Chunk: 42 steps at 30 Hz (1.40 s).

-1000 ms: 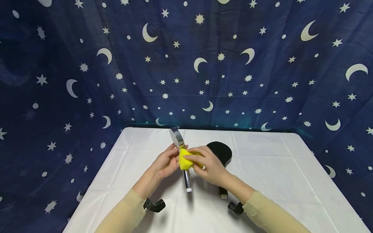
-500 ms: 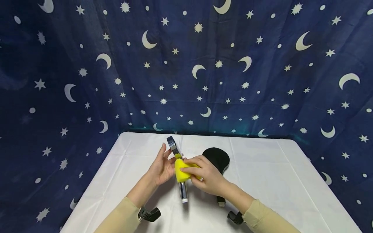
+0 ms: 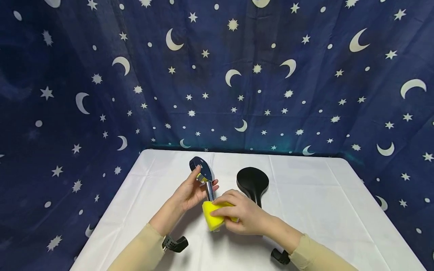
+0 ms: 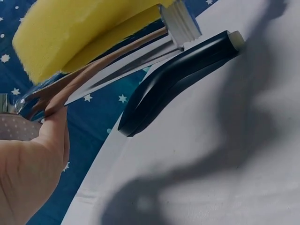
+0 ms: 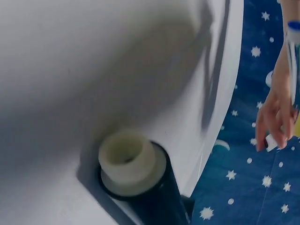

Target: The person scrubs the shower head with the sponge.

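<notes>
While the left hand [image 3: 190, 194] — palm inward — clasps a shower head [image 3: 205, 168], the right hand [image 3: 245, 214] angles leftward; it pinches a sponge [image 3: 211, 217].

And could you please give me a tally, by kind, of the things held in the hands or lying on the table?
Shower heads: 2 (chrome one, black one)
Sponges: 1 (yellow sponge)
Total: 3
</notes>
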Each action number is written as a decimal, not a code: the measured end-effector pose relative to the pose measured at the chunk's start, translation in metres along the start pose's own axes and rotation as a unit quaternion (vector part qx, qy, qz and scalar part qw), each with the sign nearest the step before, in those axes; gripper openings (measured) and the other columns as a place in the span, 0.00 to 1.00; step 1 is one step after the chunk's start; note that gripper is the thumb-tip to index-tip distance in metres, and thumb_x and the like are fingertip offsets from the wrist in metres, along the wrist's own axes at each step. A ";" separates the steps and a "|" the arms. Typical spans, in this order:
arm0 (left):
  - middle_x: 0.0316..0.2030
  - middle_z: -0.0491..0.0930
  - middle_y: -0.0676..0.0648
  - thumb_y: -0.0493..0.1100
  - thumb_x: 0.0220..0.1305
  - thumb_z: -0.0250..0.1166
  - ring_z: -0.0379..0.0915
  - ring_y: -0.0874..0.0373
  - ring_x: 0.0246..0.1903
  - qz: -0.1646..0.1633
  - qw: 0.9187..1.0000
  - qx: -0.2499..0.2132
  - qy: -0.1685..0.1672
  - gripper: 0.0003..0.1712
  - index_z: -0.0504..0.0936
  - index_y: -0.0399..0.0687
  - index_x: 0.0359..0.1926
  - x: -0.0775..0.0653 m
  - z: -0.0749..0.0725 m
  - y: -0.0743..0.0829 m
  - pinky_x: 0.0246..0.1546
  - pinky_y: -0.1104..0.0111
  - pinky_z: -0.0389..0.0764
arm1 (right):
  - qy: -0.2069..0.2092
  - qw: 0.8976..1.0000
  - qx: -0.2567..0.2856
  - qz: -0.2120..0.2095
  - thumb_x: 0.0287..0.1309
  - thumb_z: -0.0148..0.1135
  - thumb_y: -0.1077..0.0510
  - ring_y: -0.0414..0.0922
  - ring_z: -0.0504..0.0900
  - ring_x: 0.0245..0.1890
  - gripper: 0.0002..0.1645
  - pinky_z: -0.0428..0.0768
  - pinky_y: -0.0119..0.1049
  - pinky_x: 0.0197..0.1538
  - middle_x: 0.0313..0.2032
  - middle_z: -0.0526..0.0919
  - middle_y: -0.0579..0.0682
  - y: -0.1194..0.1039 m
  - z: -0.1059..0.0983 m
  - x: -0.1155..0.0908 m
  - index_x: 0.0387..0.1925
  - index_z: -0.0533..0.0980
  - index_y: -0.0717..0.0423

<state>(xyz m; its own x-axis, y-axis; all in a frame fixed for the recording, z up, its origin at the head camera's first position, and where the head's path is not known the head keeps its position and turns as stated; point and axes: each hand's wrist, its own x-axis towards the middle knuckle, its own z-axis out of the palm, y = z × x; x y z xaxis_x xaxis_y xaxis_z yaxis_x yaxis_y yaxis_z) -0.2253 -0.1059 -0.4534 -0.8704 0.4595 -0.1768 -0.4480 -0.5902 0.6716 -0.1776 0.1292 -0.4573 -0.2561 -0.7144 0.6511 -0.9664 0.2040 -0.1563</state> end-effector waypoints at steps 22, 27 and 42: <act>0.39 0.62 0.49 0.57 0.77 0.58 0.65 0.61 0.34 0.021 0.993 -0.099 0.062 0.18 0.68 0.50 0.36 0.007 0.017 0.003 0.44 0.66 0.82 | 0.019 0.991 -0.049 0.126 0.56 0.66 0.60 0.48 0.74 0.60 0.25 0.77 0.43 0.60 0.64 0.76 0.50 0.029 -0.006 0.012 0.57 0.82 0.44; 0.43 0.73 0.48 0.55 0.80 0.53 0.76 0.61 0.41 0.023 0.991 -0.079 0.103 0.18 0.70 0.44 0.51 0.007 0.024 0.003 0.51 0.68 0.82 | 0.010 0.991 -0.061 0.121 0.56 0.67 0.59 0.49 0.75 0.59 0.24 0.77 0.45 0.59 0.62 0.77 0.49 0.029 -0.004 0.009 0.55 0.83 0.43; 0.27 0.80 0.46 0.54 0.77 0.59 0.79 0.59 0.25 0.044 0.967 0.130 0.215 0.19 0.78 0.41 0.42 0.007 0.023 0.008 0.35 0.68 0.87 | -0.023 0.990 -0.089 0.112 0.58 0.65 0.58 0.50 0.75 0.59 0.26 0.76 0.48 0.60 0.65 0.76 0.49 0.027 -0.003 0.004 0.59 0.81 0.40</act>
<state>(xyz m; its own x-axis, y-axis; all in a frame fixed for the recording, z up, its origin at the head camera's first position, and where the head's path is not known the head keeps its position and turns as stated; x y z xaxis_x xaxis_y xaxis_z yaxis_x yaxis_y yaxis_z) -0.2300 -0.0921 -0.4322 -0.9321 0.0638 -0.3565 -0.3510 -0.4016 0.8459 -0.2045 0.1340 -0.4565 -0.4672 -0.6673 0.5800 -0.8679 0.4712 -0.1569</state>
